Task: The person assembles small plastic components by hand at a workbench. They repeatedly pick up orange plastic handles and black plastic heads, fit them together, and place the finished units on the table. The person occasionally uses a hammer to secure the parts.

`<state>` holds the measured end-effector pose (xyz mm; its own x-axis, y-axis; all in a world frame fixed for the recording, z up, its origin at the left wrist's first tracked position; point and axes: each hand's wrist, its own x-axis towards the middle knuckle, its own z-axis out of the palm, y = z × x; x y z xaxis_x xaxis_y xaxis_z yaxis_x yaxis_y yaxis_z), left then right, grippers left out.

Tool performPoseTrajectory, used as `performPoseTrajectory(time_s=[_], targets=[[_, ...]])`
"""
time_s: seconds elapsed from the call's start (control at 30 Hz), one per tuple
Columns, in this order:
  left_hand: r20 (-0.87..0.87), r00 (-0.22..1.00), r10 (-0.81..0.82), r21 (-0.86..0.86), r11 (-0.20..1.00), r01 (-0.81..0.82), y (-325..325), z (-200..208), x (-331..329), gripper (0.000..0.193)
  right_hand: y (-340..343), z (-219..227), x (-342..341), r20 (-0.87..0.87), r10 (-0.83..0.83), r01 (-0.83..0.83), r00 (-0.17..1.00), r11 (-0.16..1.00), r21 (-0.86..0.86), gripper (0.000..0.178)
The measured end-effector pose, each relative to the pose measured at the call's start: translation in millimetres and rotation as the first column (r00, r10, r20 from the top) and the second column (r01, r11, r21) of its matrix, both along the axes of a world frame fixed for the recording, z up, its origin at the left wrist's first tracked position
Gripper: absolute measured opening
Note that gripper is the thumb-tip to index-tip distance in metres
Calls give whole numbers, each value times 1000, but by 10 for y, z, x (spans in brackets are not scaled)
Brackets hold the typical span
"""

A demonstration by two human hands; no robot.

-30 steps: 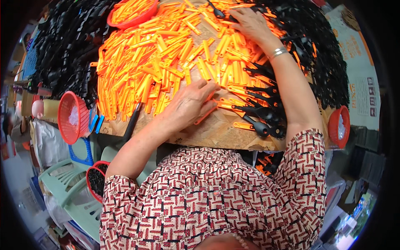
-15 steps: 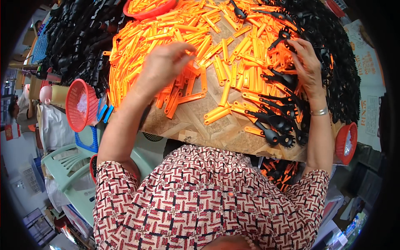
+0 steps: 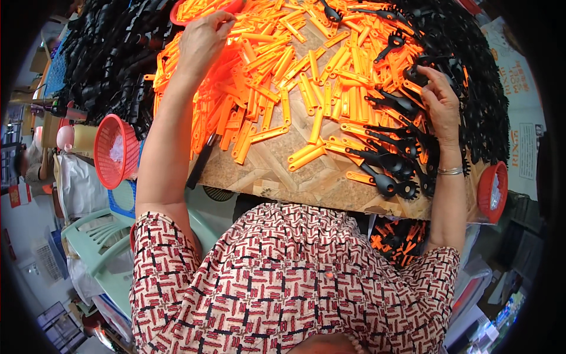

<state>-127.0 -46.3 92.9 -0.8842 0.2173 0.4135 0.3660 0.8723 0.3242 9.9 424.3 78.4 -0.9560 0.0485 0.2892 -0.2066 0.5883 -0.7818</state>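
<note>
My left hand (image 3: 203, 40) is stretched to the far left, over the near rim of a red basket (image 3: 239, 7) of orange handles. Its thumb and fingertips press together; whatever they hold does not show. Below it spreads a heap of flat orange plastic handles (image 3: 259, 62). My right hand (image 3: 441, 105) is at the right side of the table, fingers bent in. A black spoon-shaped head (image 3: 414, 74) and the end of an orange handle meet its fingertips; the grip itself is partly hidden. Around it lie black utensil heads (image 3: 396, 168), some with orange handles.
Large heaps of black plastic parts (image 3: 112, 53) rise at the far left and along the right. Red baskets hang at the left (image 3: 112, 159) and right (image 3: 492, 194) table edges. A black-handled tool (image 3: 202, 162) lies at the near left edge. A green chair (image 3: 97, 242) stands left.
My left hand has moved away and left, from the orange heap to the red basket. My right hand has shifted slightly right and nearer, its fingers curling more.
</note>
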Motion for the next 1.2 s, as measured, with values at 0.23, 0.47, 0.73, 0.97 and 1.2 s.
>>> performPoseTrajectory(time_s=[0.23, 0.47, 0.73, 0.97, 1.2], targets=[[-71, 991, -112, -296, 951, 86, 2, -252, -246, 22, -38, -20, 69, 182, 89, 74, 979, 681, -729, 38], [-49, 980, -191, 140, 971, 196, -222, -165, -196, 13, 43, -38, 375, 255, 182, 85, 950, 635, -767, 34], [210, 840, -500, 961, 265, -82, -170, -36, 335, 35, -22, -120, 753, 195, 283, 50, 939, 449, -892, 24], [257, 869, -422, 925, 369, -95, -227, -139, 415, 37, -198, -70, 859, 123, 325, -46, 938, 469, -882, 40], [-238, 967, -85, 220, 966, 139, 39, -132, 769, 38, -151, -152, 971, 159, 283, 20, 946, 440, -898, 38]])
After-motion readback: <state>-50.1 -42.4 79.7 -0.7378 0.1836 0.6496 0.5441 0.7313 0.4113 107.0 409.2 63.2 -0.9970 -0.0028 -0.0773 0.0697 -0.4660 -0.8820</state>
